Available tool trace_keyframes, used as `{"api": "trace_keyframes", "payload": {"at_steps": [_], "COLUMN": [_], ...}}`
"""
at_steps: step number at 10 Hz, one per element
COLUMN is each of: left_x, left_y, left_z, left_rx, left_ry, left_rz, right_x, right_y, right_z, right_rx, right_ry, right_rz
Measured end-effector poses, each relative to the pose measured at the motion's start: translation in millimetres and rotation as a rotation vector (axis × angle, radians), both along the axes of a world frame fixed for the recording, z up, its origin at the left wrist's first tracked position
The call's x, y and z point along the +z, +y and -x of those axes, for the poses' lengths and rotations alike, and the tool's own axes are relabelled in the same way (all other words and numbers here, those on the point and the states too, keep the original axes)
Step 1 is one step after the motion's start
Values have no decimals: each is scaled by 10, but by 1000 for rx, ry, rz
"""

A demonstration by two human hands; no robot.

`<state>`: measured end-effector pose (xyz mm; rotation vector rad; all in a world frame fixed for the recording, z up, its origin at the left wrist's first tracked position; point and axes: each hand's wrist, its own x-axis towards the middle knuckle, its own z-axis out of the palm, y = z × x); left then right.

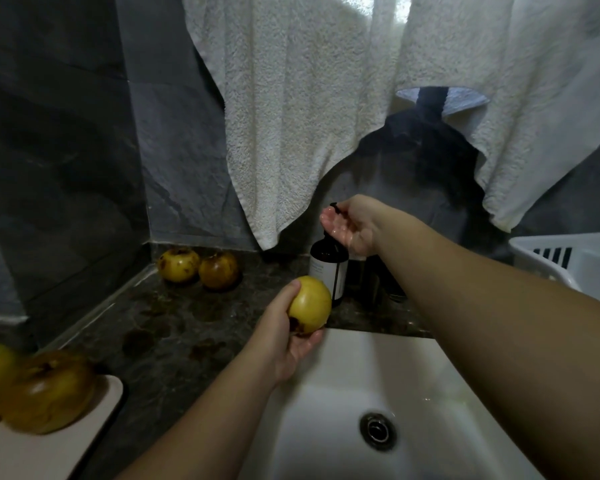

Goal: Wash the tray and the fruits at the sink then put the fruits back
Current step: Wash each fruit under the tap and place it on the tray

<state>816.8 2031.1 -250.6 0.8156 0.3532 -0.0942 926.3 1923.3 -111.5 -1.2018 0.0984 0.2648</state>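
Over the sink (329, 403): my left hand (286, 341) grips one yellow fruit (309, 304). My right hand (352, 223), palm cupped and loose, sits at the soap bottle's (328, 268) pump. Soaping step, I judge. Next: press, lather fruit. Tray (66, 441) waits left, holding two fruits.

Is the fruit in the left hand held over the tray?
No, the left hand holds the fruit at the sink edge.

A yellow fruit (309, 304) with a brown blotch is showing against a white sink (329, 427) and dark mottled counter (167, 327).
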Motion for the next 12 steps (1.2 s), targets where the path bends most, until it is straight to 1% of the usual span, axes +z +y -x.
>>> {"api": "trace_keyframes", "payload": {"at_steps": [2, 3, 4, 5, 6, 7, 8, 9, 10, 11, 12], "left_x": [30, 56, 85, 81, 95, 82, 82, 57, -88, -83, -74], "left_y": [-30, -56, -49, -52, -78, -259, -431, -429, -570, -793, -1017], "left_z": [19, 10, 17, 34, 66, 146, 210, 249, 308, 372, 196], "left_rx": [-16, -27, -41, -33, 10, -2, 6, 47, -31, -60, 32], "left_ry": [-7, -8, -18, 4, 33, -11, -79, 14, 7, 63, 93], "left_rz": [34, 56, 108, 175, 240, 255, 239, 84, -66, -141, 68], "right_x": [-40, -56, -215, -493, -843, -1130, -1259, -1424, -1523, -1477, -1545], "right_y": [-2, -13, -37, -14, 27, 19, -88, -243, -351, -565, -677], "right_z": [-11, 15, 130, 375, 622, 810, 830, 911, 1023, 941, 887], "right_rx": [4, 5, 46, 80, -9, 21, 9, 41, 8, 20, -33], "right_ry": [-7, -3, 40, -32, -360, -770, -836, -641, -844, -796, -489], "right_rz": [-5, -50, -127, -118, 117, 532, 854, 676, 904, 895, 665]}}
